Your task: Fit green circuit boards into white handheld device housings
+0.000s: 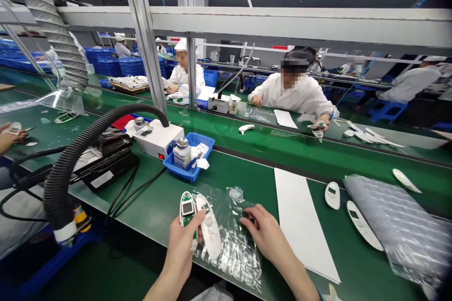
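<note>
My left hand [183, 240] is closed around a white handheld device casing [187, 207] with a green circuit board and a small dark display. Against its thumb and fingers is a white plastic shell half [209, 228], tilted over the clear plastic bag [236, 244]. Whether the hand also grips this shell I cannot tell. My right hand [266, 233] hovers at the right side of the bag, thumb and index finger apart, with nothing visible between them. The crinkled bag lies flat on the green bench near its front edge.
Left of centre stand a blue tray [190, 176] with a metal-capped bottle [182, 153], a white box [158, 138] and a black flexible hose [63, 169]. To the right lie white paper [303, 225], white shells [332, 195] and bubble wrap [395, 216]. A co-worker [293, 91] sits opposite.
</note>
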{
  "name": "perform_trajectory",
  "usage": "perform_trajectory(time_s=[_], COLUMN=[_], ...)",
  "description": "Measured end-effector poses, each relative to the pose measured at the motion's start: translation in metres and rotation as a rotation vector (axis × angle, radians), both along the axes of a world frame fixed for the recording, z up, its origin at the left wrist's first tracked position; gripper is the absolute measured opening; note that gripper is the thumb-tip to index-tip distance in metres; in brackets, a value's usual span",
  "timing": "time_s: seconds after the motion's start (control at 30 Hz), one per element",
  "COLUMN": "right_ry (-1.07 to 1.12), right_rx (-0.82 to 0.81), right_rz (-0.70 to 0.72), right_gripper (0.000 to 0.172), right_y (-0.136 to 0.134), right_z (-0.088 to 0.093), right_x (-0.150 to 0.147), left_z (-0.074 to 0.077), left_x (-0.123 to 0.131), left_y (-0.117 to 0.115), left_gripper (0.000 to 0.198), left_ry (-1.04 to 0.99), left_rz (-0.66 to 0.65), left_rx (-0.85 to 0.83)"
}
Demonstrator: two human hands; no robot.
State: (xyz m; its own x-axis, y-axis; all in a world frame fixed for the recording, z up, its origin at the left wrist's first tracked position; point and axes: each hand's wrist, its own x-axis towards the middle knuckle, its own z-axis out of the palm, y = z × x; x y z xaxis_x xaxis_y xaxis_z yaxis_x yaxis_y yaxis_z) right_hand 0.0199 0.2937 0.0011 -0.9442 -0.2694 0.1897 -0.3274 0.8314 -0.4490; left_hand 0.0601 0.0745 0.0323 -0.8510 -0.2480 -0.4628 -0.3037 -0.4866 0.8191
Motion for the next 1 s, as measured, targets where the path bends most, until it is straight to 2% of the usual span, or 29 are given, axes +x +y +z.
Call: perform_trajectory(time_s=[0.1, 0.23, 0.43, 0.7, 0.9, 1.0], right_ry=[-0.028, -0.065, -0.095, -0.148, -0.184, -0.232], right_rx=[-0.073, -0.047, -0.071, -0.165, -0.345, -0.628], right_rz=[0.050, 0.108, 0.062, 0.037, -0.018, -0.076], right_gripper=[0.027, 0.025, 0.017, 0.015, 0.020, 0.027], right_y=[0.004, 0.004, 0.002, -0.001, 0.006, -0.007], right_z=[0.010, 0.014, 0.008, 0.012, 0.012, 0.020], right_x=[-0.003, -0.012, -0.018, -0.021, -0.021, -0.006], left_z=[-0.004, -0.010, -0.006, -0.004, -0.004, -0.005], left_x=[0.005, 0.004, 0.005, 0.004, 0.007, 0.009], left_y=[-0.005, -0.008, -0.009, -0.012, -0.008, -0.001], left_gripper=[0.042, 0.044, 0.045, 0.044, 0.039, 0.041], left_ry=[-0.035, -0.074, -0.101, -0.117, -0.072, -0.023], left_rz=[-0.058, -0.114, -0.139, -0.154, -0.182, -0.160], left_rx=[-0.016, 0.015, 0.025, -0.027, -0.103, -0.185])
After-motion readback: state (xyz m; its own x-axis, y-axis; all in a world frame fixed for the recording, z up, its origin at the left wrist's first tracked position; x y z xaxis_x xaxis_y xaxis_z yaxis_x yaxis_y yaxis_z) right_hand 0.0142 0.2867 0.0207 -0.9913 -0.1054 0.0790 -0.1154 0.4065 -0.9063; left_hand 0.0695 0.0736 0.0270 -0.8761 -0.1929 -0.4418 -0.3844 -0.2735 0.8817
